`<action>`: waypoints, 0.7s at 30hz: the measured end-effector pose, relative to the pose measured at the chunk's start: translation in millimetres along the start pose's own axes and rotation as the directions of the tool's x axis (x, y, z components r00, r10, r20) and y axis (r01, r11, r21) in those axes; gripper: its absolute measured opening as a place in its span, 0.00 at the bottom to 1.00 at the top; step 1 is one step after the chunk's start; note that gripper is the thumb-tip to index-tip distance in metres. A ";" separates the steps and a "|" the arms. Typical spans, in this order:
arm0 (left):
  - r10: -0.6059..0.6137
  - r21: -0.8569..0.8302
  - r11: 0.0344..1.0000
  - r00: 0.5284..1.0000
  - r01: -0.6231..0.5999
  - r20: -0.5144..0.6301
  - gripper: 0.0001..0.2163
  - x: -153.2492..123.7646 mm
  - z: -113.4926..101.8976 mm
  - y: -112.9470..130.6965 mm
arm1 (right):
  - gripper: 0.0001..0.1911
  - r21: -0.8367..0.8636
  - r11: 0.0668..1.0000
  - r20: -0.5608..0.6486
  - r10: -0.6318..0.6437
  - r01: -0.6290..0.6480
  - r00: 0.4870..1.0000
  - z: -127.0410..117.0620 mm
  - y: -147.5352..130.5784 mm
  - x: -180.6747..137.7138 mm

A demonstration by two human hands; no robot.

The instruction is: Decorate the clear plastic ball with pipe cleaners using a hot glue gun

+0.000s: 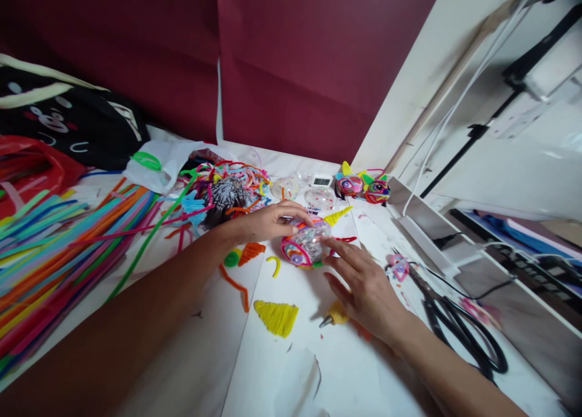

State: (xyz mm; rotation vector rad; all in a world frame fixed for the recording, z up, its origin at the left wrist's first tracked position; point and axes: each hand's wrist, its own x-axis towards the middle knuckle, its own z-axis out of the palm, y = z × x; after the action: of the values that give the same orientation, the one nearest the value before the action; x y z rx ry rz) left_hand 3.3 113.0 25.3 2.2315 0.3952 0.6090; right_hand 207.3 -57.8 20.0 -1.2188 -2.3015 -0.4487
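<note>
A clear plastic ball [307,244] filled with speckled bits lies on the white table, edged with pink and orange pipe cleaners. It bears a purple eye-like disc at its front and a yellow spike [339,216] at the back. My left hand [275,220] holds its upper left side, thumb and fingers bent over it. With fingers stretched out and apart, my right hand [359,274] touches the ball's right side. Below that palm lies a yellow hot glue gun [336,314], its metal nozzle pointing left, partly hidden. A yellow pipe-cleaner triangle [277,318] lies in front.
Long coloured pipe cleaners [82,253] spread on the left, by a tangled heap [240,180]. Large black-handled scissors [464,326] lie right, beside a grey ledge [477,283]. Two decorated balls [364,186], clear domes [321,197] and a small digital display [321,181] stand behind.
</note>
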 end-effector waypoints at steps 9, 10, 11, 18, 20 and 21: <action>0.020 0.006 1.000 0.999 -0.020 0.045 0.12 -0.1 -2.5 3.5 | 0.10 0.009 1.000 -0.008 -0.003 0.003 1.000 0.0 0.8 -1.7; 0.022 0.015 1.000 0.999 -0.023 0.046 0.12 -0.3 -2.7 4.2 | 0.10 0.009 1.000 -0.009 -0.003 0.003 1.000 -0.1 0.7 -1.7; 0.021 0.025 0.999 0.999 -0.022 0.049 0.12 -0.4 -3.0 4.9 | 0.10 0.009 1.000 -0.009 -0.003 0.003 1.000 -0.2 0.5 -1.7; 0.004 0.052 0.999 0.998 -0.008 0.061 0.13 -2.6 -5.2 9.2 | 0.10 0.001 1.000 0.007 0.005 -0.005 1.000 0.2 0.2 -0.8; 0.000 0.059 0.998 0.998 -0.003 0.067 0.13 -2.9 -5.5 10.7 | 0.10 0.002 1.000 0.010 0.009 -0.009 1.000 0.3 0.5 -0.7; -0.002 0.061 0.998 0.998 -0.003 0.070 0.13 -3.1 -5.6 11.4 | 0.11 0.005 1.000 0.013 0.010 -0.010 1.000 0.2 0.7 -0.7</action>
State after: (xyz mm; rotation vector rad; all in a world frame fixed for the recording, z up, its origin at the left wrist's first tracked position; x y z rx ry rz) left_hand -1.4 107.6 36.3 2.3046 0.3821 0.5233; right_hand 208.1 -57.8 19.4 -1.2337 -2.3050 -0.4320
